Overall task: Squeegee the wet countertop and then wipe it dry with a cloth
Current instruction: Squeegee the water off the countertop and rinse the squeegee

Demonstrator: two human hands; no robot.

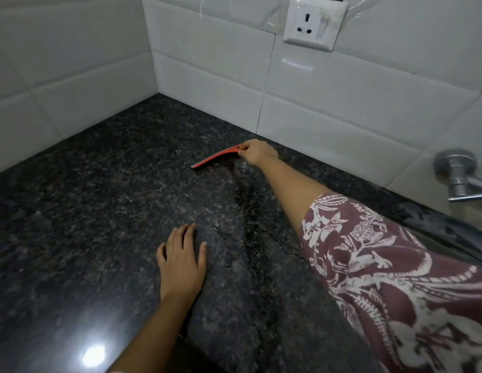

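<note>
Right hand point(257, 152) grips the red squeegee point(217, 156) at frame centre; left hand point(180, 255) rests flat, fingers spread. Risk: a tilted blade skips, leaving water streaks point(250, 211) on the granite countertop point(100, 197).

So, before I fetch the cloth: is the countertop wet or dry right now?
Wet: a dark water streak with beaded edges runs down the countertop from the squeegee in the right hand toward the left hand.

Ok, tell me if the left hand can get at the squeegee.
Probably yes: only wet countertop lies between the left hand and the squeegee, though the right hand grips one end.
</note>
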